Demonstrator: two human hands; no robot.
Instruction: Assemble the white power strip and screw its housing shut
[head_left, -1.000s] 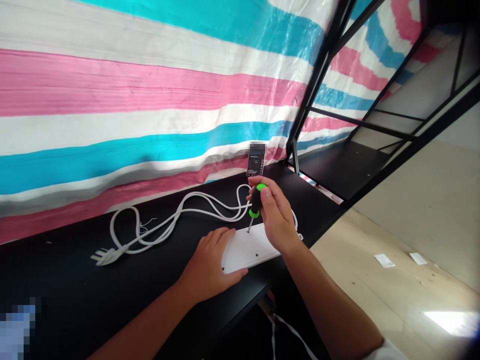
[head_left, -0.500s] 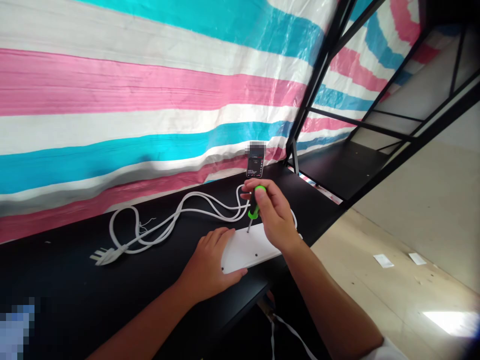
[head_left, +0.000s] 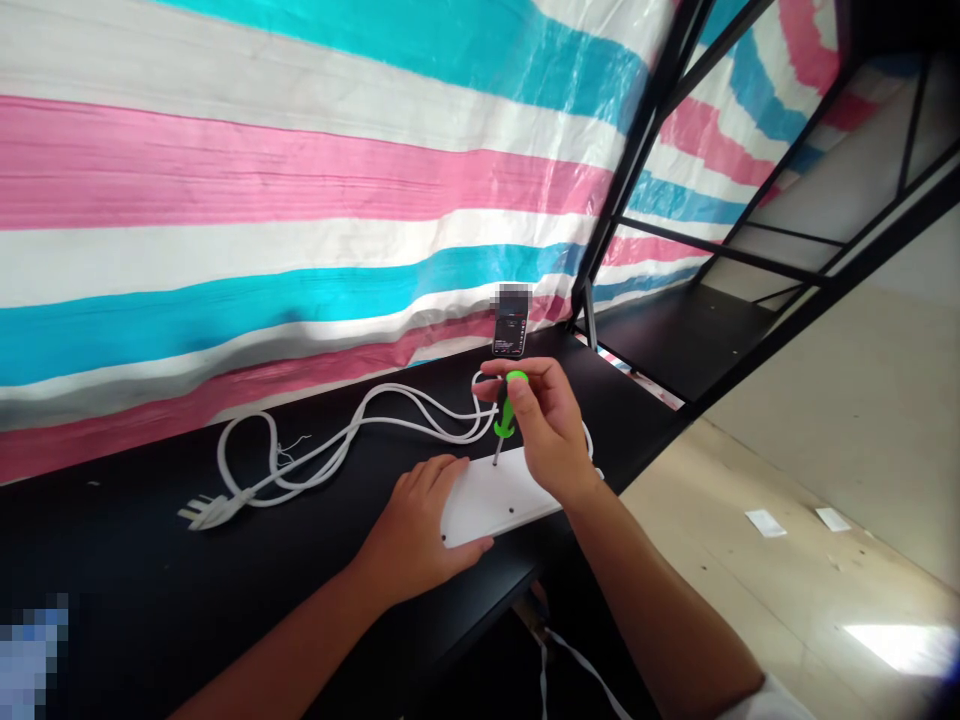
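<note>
On the black bench (head_left: 247, 590), the left hand (head_left: 416, 525) is gripping the white strip (head_left: 480, 495) by its left end, likely to stop it sliding. The right hand (head_left: 555, 430) is holding a green screwdriver (head_left: 505, 412) steeply, probably so its tip is pushing down well.

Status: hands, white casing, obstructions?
Left hand around end of white casing. Right hand holding green screwdriver, tip at casing. White cable behind; nothing seen blocking tip.
</note>
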